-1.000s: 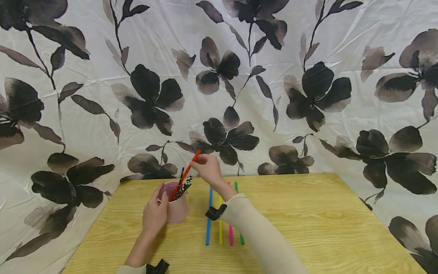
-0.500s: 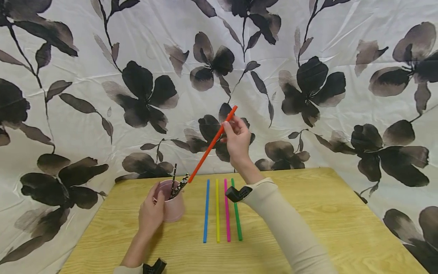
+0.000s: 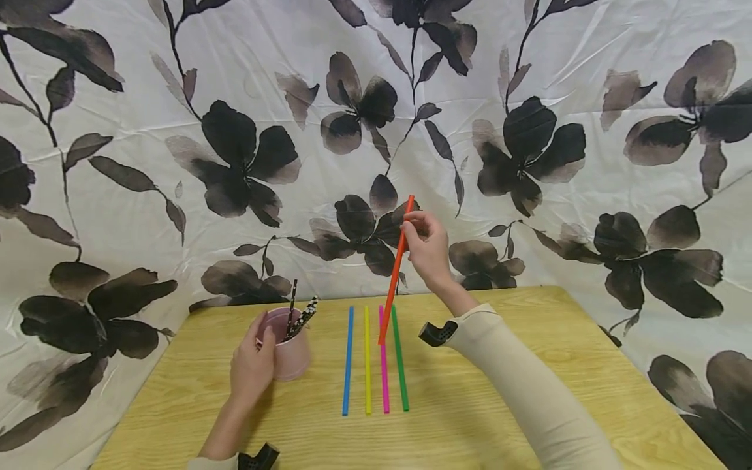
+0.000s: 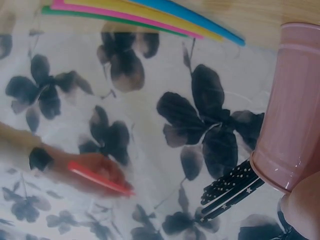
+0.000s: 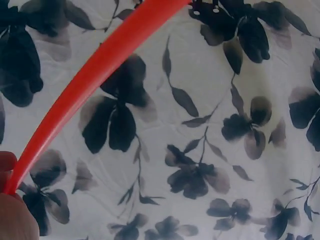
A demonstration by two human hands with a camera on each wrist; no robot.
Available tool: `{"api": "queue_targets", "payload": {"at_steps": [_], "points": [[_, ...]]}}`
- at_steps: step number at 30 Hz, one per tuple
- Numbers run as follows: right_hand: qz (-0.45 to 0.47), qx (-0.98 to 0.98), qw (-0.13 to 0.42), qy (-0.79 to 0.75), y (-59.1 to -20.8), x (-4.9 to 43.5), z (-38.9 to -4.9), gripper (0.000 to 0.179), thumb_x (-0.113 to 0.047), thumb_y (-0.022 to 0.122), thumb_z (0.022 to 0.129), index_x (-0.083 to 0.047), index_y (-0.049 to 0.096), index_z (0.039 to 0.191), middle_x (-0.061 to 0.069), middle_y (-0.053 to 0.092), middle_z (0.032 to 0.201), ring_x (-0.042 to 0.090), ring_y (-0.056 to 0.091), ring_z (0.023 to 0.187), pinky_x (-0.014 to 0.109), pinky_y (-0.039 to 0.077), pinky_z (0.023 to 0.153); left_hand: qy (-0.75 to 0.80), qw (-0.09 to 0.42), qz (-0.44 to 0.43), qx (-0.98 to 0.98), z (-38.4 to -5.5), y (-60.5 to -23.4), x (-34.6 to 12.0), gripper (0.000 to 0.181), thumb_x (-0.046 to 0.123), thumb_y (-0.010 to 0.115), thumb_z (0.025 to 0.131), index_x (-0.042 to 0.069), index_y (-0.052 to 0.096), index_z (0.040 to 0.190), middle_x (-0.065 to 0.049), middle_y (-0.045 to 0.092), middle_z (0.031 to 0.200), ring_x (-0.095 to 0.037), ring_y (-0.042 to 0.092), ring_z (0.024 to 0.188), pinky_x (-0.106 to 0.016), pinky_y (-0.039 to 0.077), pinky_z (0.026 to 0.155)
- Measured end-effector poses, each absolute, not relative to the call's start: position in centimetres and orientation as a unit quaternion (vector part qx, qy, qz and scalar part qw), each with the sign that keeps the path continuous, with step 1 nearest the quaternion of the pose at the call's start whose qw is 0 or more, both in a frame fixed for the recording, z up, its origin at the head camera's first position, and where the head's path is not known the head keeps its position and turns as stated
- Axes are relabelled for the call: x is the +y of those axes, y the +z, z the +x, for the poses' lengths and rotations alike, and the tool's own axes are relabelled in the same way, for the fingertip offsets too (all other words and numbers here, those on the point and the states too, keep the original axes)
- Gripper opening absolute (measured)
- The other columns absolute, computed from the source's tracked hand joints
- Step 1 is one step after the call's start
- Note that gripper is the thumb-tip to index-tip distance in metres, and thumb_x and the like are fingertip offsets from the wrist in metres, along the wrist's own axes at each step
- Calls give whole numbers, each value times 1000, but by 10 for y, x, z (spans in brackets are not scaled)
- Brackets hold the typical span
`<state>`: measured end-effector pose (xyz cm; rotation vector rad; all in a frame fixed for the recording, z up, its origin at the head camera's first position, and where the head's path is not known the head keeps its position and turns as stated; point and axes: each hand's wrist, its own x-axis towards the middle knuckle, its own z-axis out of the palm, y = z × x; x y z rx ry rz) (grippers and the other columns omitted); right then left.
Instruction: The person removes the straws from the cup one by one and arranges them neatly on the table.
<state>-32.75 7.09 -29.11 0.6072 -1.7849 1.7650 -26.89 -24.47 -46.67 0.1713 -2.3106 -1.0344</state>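
My right hand (image 3: 429,251) pinches a red drinking straw (image 3: 396,267) near its upper end. The straw slants down, and its lower end overlaps the pink straw (image 3: 385,382) in the head view. Fingers and thumb of my left hand (image 3: 250,369) grip the left side of a pink cup (image 3: 295,356) on the table. Black patterned straws (image 4: 232,192) with white dots and stars lean out of the cup's mouth. Between cup and right arm lie a blue straw (image 3: 348,362), a yellow straw (image 3: 367,365), the pink one and a green straw (image 3: 401,365), roughly side by side.
The wooden table (image 3: 499,365) reaches back to a white cloth (image 3: 435,176) printed with dark flowers, which hangs behind its far edge. A black wrist device (image 3: 437,333) sits at the right cuff, another wrist device (image 3: 258,457) at the left.
My right hand has drawn the red straw up out of the cup and carried it right, over the row of straws. The left hand keeps its grip on the cup.
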Motion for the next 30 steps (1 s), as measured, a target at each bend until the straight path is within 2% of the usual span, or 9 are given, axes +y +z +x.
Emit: {"api": "queue_targets", "payload": {"at_steps": [4,8,13,18,30], "points": [[205,-674,219,675,-305,78,-341,24,-6,57,83,-6,54,107,15,53,94,24,57,54,28,41,40,-390,296,61,-870,-270,-466,-245,43,42,35,91,29,41,132,-8,57,84,-22,47,68,-35,34,58],[200,-691,168,673,-315,83,-346,37,4,57,77,-6,51,112,15,49,99,18,55,55,31,44,47,-390,296,64,-869,-271,-465,-245,43,41,35,91,29,41,132,-9,57,83,-22,47,67,-35,34,57],[179,-738,135,636,-332,90,-348,37,3,56,77,-8,51,112,12,51,98,18,53,57,34,45,54,-389,294,65,-871,-269,-466,-245,44,41,35,91,27,42,132,-9,58,86,-23,48,68,-35,34,57],[156,-773,98,607,-353,97,-353,37,-1,59,79,-9,52,115,16,53,101,23,56,62,37,47,57,-386,290,70,-873,-267,-465,-245,44,41,34,91,27,42,132,-9,59,86,-23,48,68,-36,34,57],[120,-804,53,580,-397,110,-363,39,-4,62,79,-10,54,116,18,59,99,18,60,62,46,47,64,-388,292,68,-871,-266,-463,-243,43,40,35,92,28,41,132,-9,58,87,-22,47,68,-35,34,58]]}}
